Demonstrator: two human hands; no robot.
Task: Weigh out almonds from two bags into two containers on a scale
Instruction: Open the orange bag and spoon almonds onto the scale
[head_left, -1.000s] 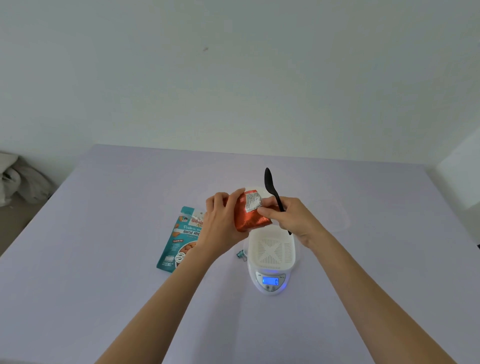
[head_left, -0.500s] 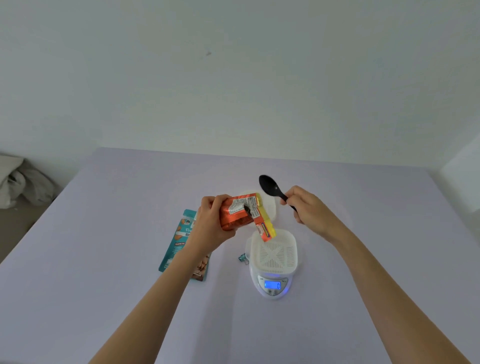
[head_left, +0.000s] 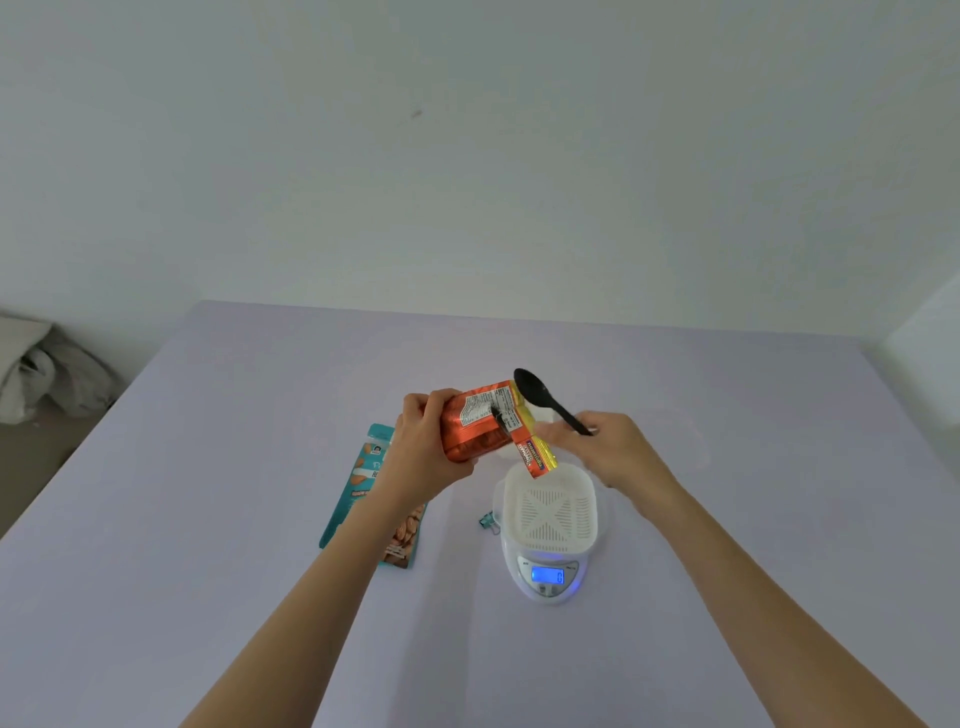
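My left hand (head_left: 422, 448) grips an orange foil almond bag (head_left: 480, 425), tilted with its unfolded top flap hanging down over the far rim of a white slotted container (head_left: 556, 512). That container sits on a white digital scale (head_left: 546, 577) whose blue display is lit. My right hand (head_left: 605, 448) holds a black spoon (head_left: 545, 399) by its handle, bowl raised just right of the bag's top. A second, teal almond bag (head_left: 371, 493) lies flat on the table, partly under my left forearm. A second white container (head_left: 540, 415) is mostly hidden behind the bag.
A small teal binder clip (head_left: 487, 520) lies on the lilac table (head_left: 208, 519) just left of the scale. Crumpled grey bags (head_left: 47, 376) sit on the floor beyond the table's left edge. A plain wall stands behind.
The bag's folded top has come unfolded and now hangs over the container. My right hand let go of the bag top, drew back right, then brought the spoon closer to the bag.
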